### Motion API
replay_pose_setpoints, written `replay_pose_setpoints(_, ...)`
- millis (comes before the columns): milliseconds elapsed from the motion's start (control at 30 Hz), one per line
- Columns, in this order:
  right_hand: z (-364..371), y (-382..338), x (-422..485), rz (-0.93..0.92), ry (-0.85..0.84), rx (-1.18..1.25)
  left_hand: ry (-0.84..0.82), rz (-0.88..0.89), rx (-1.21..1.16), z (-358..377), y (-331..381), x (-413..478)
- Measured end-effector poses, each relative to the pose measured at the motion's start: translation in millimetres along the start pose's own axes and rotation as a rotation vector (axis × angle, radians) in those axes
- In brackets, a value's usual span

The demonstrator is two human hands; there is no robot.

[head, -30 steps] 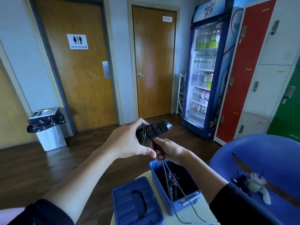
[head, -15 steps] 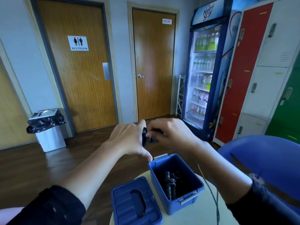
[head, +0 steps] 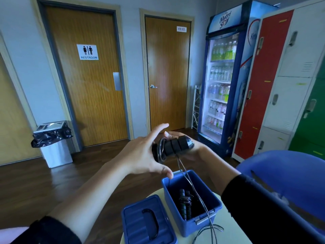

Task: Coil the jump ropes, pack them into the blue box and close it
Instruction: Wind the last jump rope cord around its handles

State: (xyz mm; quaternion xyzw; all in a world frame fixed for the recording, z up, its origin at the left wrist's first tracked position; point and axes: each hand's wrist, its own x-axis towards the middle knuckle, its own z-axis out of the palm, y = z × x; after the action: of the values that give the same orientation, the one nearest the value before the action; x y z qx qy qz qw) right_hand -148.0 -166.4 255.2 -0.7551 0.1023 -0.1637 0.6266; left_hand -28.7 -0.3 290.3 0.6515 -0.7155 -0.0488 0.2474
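Packing half done: one coiled black jump rope (head: 185, 203) lies in the open blue plastic box (head: 189, 228), the handled blue lid (head: 140, 224) beside it. Above the box, the right hand (head: 193, 153) grips a second rope's black ribbed handles (head: 175, 147); the left hand (head: 144, 155), fingers spread, grips nothing. The thin cable (head: 184, 171) trails uncoiled.

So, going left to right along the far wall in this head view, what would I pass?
First the trash bin → restroom door → hose reel door → drinks fridge → red locker → white lockers → green locker.
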Motion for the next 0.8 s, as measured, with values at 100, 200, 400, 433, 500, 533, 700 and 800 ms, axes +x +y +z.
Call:
replay_pose_setpoints(100, 21.4, 29.9, 2.6, 0.130, 0.097, 0.052, 0.054, 0.054, -0.134, -6.2, -4.0, 3.2)
replay_pose_setpoints(200, 36.1, 38.3, -1.7, 0.169, 0.193, 0.012, 0.052, 0.037, -0.149, -7.4, -8.8, 5.2)
replay_pose_setpoints(400, 41.5, 34.5, -10.2, 0.164, 0.300, 0.115, 0.097, -0.026, -0.157, -3.6, -14.8, 9.7)
replay_pose_setpoints(433, 40.3, 33.8, -9.6, 0.131, 0.314, 0.137, 0.098, -0.040, -0.146, -3.7, -16.6, 11.1)
replay_pose_setpoints(500, 37.4, 33.2, -10.8, 0.027, 0.331, 0.161, 0.101, -0.076, -0.131, -3.2, -21.2, 13.0)
replay_pose_setpoints(533, 37.0, 32.1, -13.2, -0.023, 0.337, 0.146, 0.106, -0.089, -0.138, -2.9, -23.2, 13.4)
replay_pose_setpoints(700, 48.9, 26.7, -17.7, 0.031, 0.271, -0.035, 0.144, -0.069, -0.238, 4.2, -22.4, 18.5)
replay_pose_setpoints(800, 49.0, 23.9, -17.4, 0.158, 0.206, -0.196, 0.146, -0.060, -0.273, 9.9, -22.6, 19.4)
